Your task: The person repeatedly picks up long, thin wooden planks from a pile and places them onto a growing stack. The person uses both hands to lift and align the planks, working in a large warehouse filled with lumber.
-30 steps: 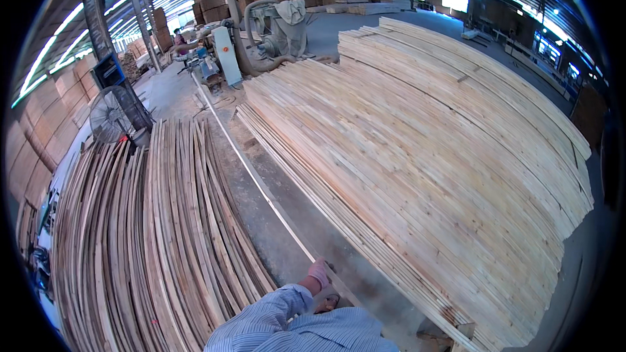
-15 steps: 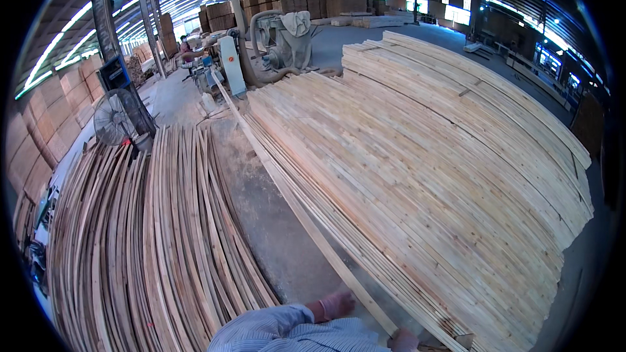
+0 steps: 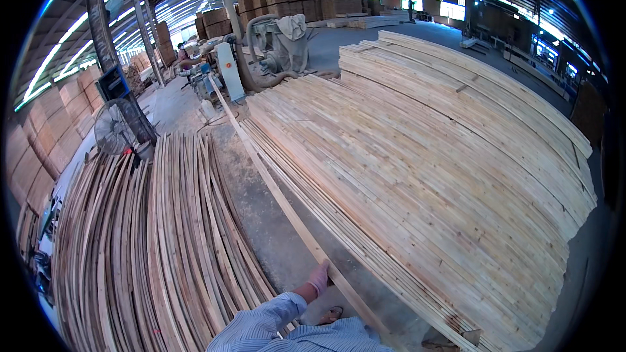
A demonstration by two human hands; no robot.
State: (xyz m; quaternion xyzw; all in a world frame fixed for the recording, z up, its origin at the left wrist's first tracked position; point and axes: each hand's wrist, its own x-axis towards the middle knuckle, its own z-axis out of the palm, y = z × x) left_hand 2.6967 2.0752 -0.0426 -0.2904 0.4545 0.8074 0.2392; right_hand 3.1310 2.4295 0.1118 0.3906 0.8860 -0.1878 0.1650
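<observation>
A long, narrow wooden board (image 3: 287, 210) runs from the machine at the far end down to the lower edge of the view. Reaching forward in a striped sleeve, my left hand (image 3: 317, 279) grips the board's left edge, its fingers partly hidden by the wood. The hand looks pinkish, perhaps gloved. My right hand is out of view. To the right of the board lies a broad stack of pale planks (image 3: 417, 176), with several thin strips along its near side. On the left, many loose wooden strips (image 3: 195, 215) lie side by side in a pile.
At the far end stands a machine with a pale panel (image 3: 231, 68), beside a grey hose-fitted machine (image 3: 280, 45). A person (image 3: 184, 58) is beyond it. A fan (image 3: 114, 127) stands by a steel post (image 3: 107, 32). Sawdust-covered floor (image 3: 261, 248) shows between the piles.
My left hand has moved forward and up onto the board's edge. My right hand, earlier at the board's near end, has left the view. The view has shifted slightly.
</observation>
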